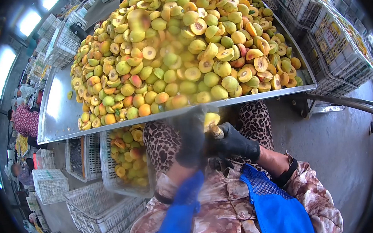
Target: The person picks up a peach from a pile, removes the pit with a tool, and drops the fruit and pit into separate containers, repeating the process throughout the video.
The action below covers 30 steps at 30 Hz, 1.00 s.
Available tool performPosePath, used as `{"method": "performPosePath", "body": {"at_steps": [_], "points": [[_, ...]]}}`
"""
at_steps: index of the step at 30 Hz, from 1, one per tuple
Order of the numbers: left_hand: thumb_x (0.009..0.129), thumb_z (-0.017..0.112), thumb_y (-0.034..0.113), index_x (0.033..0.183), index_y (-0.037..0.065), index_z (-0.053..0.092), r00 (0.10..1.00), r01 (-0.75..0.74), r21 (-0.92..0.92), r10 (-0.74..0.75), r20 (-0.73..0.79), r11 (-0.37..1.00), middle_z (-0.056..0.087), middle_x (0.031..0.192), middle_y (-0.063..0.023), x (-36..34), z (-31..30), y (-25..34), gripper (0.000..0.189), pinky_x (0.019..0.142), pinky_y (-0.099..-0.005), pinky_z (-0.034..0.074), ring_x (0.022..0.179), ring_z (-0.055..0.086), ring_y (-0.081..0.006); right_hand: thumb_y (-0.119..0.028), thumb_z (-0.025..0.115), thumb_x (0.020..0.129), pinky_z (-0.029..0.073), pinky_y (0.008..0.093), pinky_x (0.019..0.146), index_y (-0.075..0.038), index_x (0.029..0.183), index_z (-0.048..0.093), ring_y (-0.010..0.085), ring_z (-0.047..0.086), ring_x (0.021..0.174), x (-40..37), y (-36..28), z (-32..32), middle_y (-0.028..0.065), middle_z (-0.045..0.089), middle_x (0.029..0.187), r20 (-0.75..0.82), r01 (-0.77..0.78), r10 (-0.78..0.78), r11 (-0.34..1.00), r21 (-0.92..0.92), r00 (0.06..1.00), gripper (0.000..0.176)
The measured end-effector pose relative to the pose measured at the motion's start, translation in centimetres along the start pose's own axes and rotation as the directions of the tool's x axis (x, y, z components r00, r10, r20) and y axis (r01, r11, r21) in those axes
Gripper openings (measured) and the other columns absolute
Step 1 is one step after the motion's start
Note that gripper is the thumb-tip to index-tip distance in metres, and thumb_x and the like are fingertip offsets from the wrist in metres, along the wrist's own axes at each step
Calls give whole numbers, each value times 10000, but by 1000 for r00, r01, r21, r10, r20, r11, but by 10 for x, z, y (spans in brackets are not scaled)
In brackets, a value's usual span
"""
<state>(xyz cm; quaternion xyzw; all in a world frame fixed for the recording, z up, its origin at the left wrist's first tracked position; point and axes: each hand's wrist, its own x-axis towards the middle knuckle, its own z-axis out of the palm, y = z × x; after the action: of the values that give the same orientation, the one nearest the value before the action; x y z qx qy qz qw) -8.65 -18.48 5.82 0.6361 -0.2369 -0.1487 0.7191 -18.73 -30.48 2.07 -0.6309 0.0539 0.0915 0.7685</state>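
Observation:
Over my lap, just below the front rim of a metal table (177,112), my two black-gloved hands are close together. My left hand (190,138) is blurred by a smear on the view, and its fingers cannot be made out. My right hand (236,144) is closed round a small pale object that I cannot make out clearly. A yellow piece of fruit (211,120) sits between the hands, at the fingertips. Beyond them a large heap of halved yellow-green fruit (182,52) covers much of the table, many cut faces up.
A crate of fruit halves (129,157) stands below the table at the left, beside a grey crate (83,156) and stacked empty crates (102,209). Tall crate stacks (332,41) flank the right side. A metal bar (345,101) juts out there. People (24,119) sit far left.

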Motion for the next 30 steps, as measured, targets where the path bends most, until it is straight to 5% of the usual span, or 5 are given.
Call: {"method": "performPosePath", "body": {"at_steps": [15,19,24,29,30], "points": [[1091,467,371,819,-22,652,995,-90,93,87,41,992,699,814,-134,-2,7,73,512,673,-340,536,711,668,-224,-174,696,947,544,309,762,-30,1168,655,116,655,873,21,-8,23,49,711,1019,-39,378,-386,916,-133,922,266],[1051,565,312,781,-28,663,899,-432,221,438,22,874,696,773,-123,-11,22,70,445,648,-313,520,697,663,-205,-166,756,898,547,276,703,-33,1120,652,99,639,826,6,-16,29,41,693,965,-29,294,-297,952,-84,954,279],[1026,575,261,870,-8,677,926,241,-188,-168,337,952,699,813,-121,-14,0,78,328,708,-312,526,777,671,-198,-111,792,845,558,272,579,-15,1040,659,125,659,723,-5,-32,5,75,695,870,360,-59,52,998,9,931,255],[1117,397,402,932,-7,670,857,-5,-327,-165,-489,945,724,832,-174,-17,-114,32,525,769,-323,555,776,699,-241,-270,777,861,571,352,658,-27,953,716,219,705,690,-10,-53,23,117,726,805,257,87,-34,976,-200,966,267],[1100,445,350,975,-23,692,814,-1,133,78,-575,991,731,871,-180,-16,-160,12,464,809,-324,555,833,708,-255,-314,770,862,570,369,673,-30,948,724,247,708,685,-10,-54,20,130,729,808,202,104,-40,941,-322,979,300]]}}
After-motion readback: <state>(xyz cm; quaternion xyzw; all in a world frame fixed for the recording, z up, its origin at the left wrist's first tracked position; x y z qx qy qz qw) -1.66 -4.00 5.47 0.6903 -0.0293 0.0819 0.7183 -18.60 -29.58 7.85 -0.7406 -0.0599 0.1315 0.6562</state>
